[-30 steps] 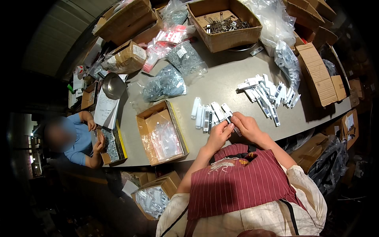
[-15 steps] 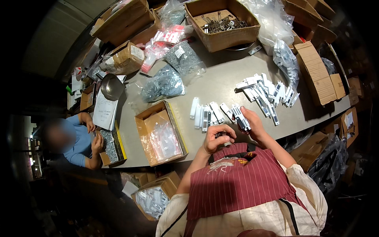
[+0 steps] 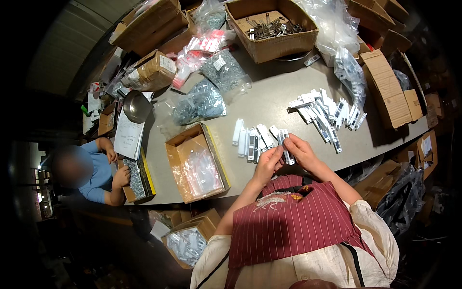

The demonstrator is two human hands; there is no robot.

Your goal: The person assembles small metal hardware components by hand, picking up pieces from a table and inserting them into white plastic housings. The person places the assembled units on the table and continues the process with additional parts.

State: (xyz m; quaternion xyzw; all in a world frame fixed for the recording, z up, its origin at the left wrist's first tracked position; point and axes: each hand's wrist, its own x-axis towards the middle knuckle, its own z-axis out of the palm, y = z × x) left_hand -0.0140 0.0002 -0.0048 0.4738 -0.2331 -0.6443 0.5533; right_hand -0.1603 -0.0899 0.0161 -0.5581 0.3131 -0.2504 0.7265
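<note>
My right hand (image 3: 303, 153) is closed round a few narrow white pieces with dark faces (image 3: 287, 150), held above the table's near edge. My left hand (image 3: 269, 163) meets it from the left, its thumb and fingers pressed together at the side of these pieces; the fingertips are partly hidden. Just beyond my left hand lies a loose row of similar white pieces (image 3: 237, 132), some showing dark strips. A larger heap of them (image 3: 315, 111) is spread farther to the right.
An open carton with clear bags (image 3: 210, 159) stands left of my hands. Bags of metal parts (image 3: 199, 103) lie behind it. A carton of metal clips (image 3: 284, 48) is at the back. At left, a person in blue (image 3: 98, 168) works over a box of small parts (image 3: 136, 180).
My left hand has moved up to the pieces in my right hand, and the two hands now meet. The pieces have shifted slightly left. The other person's hand has lowered toward their box.
</note>
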